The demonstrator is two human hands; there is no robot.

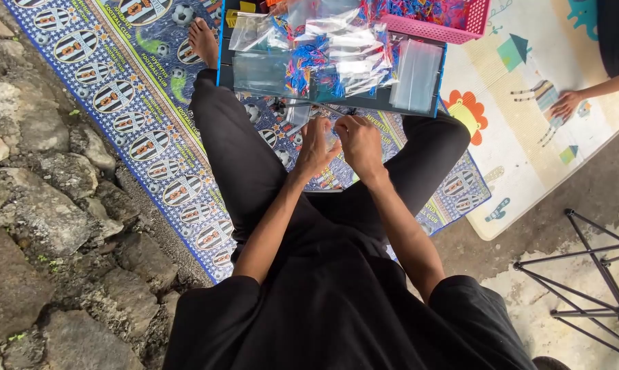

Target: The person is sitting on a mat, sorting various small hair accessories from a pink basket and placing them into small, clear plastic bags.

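A small clear plastic bag (337, 130), partly hidden, sits upright between both hands above the lap.

Single head-worn view, steeply downward, close over lap and low table (419, 108).

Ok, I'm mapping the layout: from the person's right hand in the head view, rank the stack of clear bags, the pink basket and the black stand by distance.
1. Stack of clear bags, just above the right hand, on the dark tray.
2. Pink basket, farther up, at the top edge.
3. Black stand, far off, lower right corner.
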